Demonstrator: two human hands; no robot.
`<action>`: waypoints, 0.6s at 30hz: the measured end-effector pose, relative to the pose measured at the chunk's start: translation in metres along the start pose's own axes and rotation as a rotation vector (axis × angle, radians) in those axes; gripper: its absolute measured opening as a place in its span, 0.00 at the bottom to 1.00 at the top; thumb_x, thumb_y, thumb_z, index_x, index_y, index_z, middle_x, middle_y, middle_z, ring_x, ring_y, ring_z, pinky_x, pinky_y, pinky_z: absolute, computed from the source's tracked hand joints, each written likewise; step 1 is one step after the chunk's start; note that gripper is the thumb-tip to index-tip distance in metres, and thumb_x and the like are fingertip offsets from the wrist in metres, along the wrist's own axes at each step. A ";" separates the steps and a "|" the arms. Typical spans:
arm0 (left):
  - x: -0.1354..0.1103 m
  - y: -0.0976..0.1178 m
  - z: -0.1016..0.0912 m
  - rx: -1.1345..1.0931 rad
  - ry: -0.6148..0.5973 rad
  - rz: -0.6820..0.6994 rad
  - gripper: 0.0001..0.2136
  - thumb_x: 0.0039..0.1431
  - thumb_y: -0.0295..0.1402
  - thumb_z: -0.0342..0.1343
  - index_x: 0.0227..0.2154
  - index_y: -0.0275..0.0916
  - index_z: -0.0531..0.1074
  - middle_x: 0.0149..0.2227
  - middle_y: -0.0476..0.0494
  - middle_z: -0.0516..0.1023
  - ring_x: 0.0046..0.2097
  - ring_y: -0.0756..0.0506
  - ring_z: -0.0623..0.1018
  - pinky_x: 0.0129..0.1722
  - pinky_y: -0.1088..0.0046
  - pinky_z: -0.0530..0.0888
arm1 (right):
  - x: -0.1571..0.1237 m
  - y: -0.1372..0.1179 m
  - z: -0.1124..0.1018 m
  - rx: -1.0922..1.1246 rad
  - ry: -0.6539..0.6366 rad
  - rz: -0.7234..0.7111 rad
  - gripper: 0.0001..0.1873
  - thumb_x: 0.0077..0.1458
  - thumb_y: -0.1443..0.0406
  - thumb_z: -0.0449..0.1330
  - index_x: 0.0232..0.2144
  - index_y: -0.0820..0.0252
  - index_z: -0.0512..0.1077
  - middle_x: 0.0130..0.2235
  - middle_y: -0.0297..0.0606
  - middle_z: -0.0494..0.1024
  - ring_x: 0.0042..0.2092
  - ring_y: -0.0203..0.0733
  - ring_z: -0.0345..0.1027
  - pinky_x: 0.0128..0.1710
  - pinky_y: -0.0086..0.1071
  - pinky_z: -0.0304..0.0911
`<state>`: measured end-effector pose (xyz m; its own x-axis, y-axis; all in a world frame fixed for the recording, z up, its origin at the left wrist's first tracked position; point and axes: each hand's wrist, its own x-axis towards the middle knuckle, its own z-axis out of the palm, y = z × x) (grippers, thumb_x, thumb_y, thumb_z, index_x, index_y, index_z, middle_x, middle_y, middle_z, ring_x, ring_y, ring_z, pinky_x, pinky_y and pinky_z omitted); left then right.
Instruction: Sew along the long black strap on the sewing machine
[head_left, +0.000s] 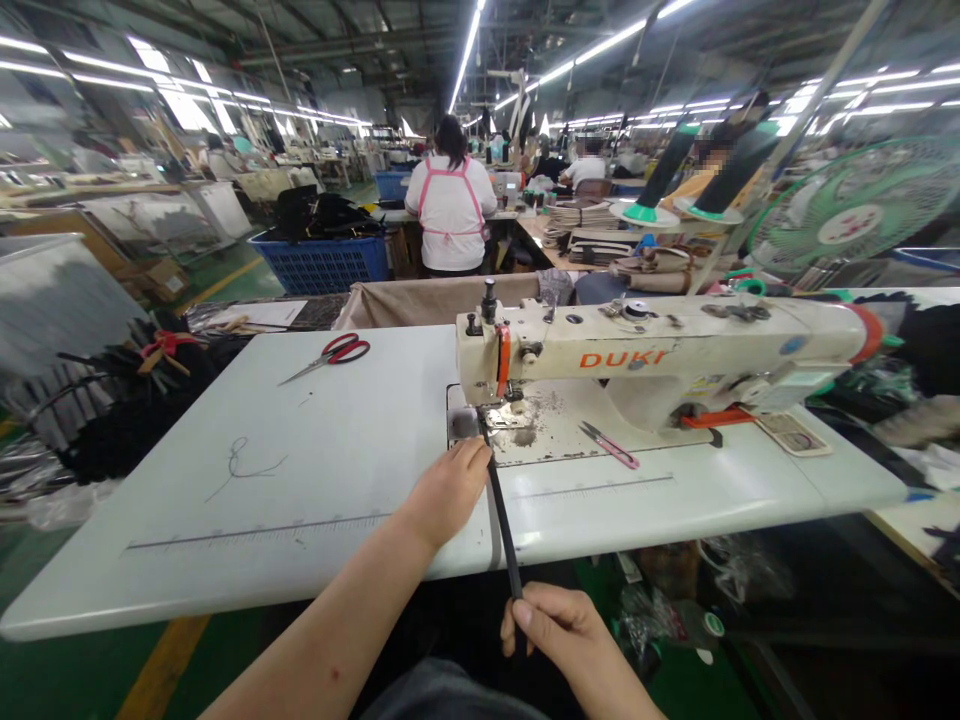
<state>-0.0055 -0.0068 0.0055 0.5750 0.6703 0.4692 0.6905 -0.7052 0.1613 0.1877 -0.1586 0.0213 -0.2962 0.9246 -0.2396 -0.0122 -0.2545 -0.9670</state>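
A narrow black strip [503, 515] runs from under the presser foot of the white sewing machine [555, 345] toward me, over the table's front edge. My left hand [454, 485] lies beside the needle area, its fingers closed on the strip close to the foot. Below the table edge, my right hand [551, 625] pinches the strip's near end between thumb and fingers. Pink thread snips [611, 445] rest on the machine bed, right of the strip. Red-handled scissors [330, 355] lie open at the far left of the white table [187, 440].
Loose thread [244, 470] lies on the table's left, above a printed ruler [255, 532]. Bundled black strips [142, 400] hang at the left. A green fan [855, 205] and thread cones [664, 175] stand at right. Ahead, a person in a pink-strapped apron [451, 205] sits near a blue basket [322, 258].
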 end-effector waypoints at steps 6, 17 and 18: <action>0.002 0.002 0.000 0.008 -0.010 -0.020 0.13 0.69 0.24 0.51 0.54 0.35 0.70 0.57 0.32 0.76 0.60 0.38 0.78 0.64 0.56 0.74 | 0.000 0.003 -0.001 0.017 -0.008 0.005 0.28 0.60 0.44 0.65 0.25 0.61 0.83 0.26 0.37 0.78 0.30 0.39 0.64 0.33 0.33 0.56; -0.001 -0.001 0.002 0.063 0.049 0.034 0.11 0.71 0.25 0.50 0.53 0.35 0.71 0.55 0.33 0.78 0.57 0.39 0.80 0.61 0.58 0.77 | -0.006 -0.007 0.000 0.041 -0.056 -0.070 0.25 0.62 0.47 0.65 0.25 0.60 0.82 0.28 0.36 0.74 0.33 0.41 0.66 0.38 0.35 0.58; -0.001 0.000 0.002 0.061 0.052 0.036 0.11 0.71 0.25 0.50 0.52 0.35 0.71 0.55 0.34 0.78 0.57 0.39 0.80 0.60 0.59 0.78 | -0.005 -0.007 0.000 0.030 -0.070 -0.092 0.24 0.61 0.47 0.66 0.25 0.59 0.82 0.29 0.37 0.74 0.34 0.42 0.67 0.39 0.35 0.59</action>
<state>-0.0056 -0.0068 0.0031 0.5777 0.6304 0.5185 0.6960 -0.7123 0.0906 0.1894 -0.1618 0.0293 -0.3586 0.9226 -0.1425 -0.0702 -0.1789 -0.9814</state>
